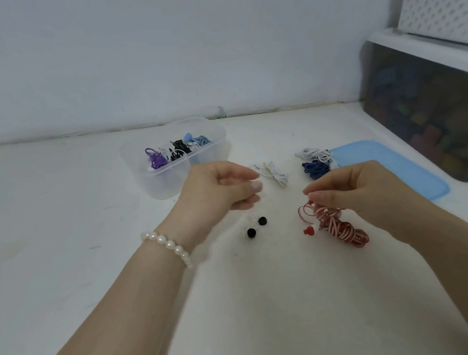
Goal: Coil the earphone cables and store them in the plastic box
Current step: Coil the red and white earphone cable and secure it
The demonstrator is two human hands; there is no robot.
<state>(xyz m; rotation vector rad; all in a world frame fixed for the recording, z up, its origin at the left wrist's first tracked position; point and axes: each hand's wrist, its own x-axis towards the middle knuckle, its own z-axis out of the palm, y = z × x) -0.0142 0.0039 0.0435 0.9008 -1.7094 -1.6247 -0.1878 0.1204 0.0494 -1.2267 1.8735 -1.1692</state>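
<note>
The clear plastic box (pixel 165 186) stands at the back centre and holds purple, black and light-blue coiled earphones (pixel 177 152). My left hand (pixel 222 189) hovers in front of it with curled fingers; a thin white cable in it cannot be made out. Just below that hand sit two black ear tips (pixel 256 226) of a white earphone. My right hand (pixel 359 187) pinches the loose end of a red-and-white earphone cable (pixel 340 228), whose tangled bundle rests on the table. A white coil (pixel 272 173), a dark blue coil (pixel 316 169) and a grey-white coil (pixel 316 154) lie behind.
A light-blue lid (pixel 395 168) lies flat at the right, beside the coils. A large dark storage bin (pixel 438 114) with a white perforated basket (pixel 445 6) on top fills the right edge. The white wall (pixel 151 54) bounds the table at the back.
</note>
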